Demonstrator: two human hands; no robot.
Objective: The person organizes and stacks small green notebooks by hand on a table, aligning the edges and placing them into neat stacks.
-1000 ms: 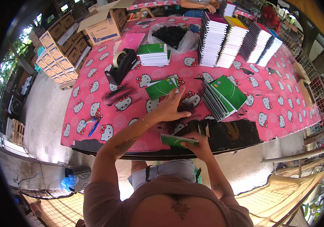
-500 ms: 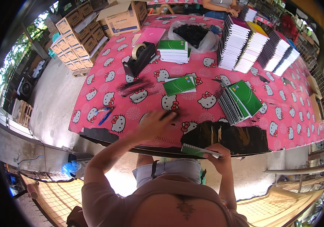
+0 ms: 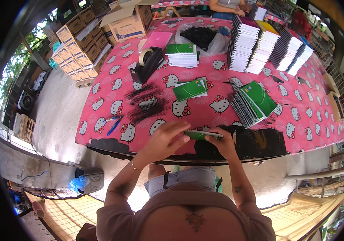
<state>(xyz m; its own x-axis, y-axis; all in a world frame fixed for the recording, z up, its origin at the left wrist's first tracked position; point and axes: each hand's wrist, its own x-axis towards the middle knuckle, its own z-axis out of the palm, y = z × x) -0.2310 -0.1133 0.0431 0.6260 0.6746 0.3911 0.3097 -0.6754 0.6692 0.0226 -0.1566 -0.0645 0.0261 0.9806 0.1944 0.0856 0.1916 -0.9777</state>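
Observation:
Just above the table's near edge, my right hand grips a small green notebook by its right end. The notebook is tilted, with a spiral edge turned upward. My left hand is at its left end, thumb and fingers apart; whether they touch it is hard to tell. Loose black binding coils lie on the table beyond my left hand. Blue-handled pliers rest to the left. Ahead are a few loose green-covered booklets; at right, a pile of green spiral notebooks leans over.
A black tape dispenser, a stack of green-covered booklets and a plastic bag of black coils stand farther back. Tall notebook stacks fill the back right. Cartons are piled at left. Another person sits beyond the table.
My left hand has come from over the table to the notebook's left end. My right hand has raised the notebook and moved it slightly left, away from me.

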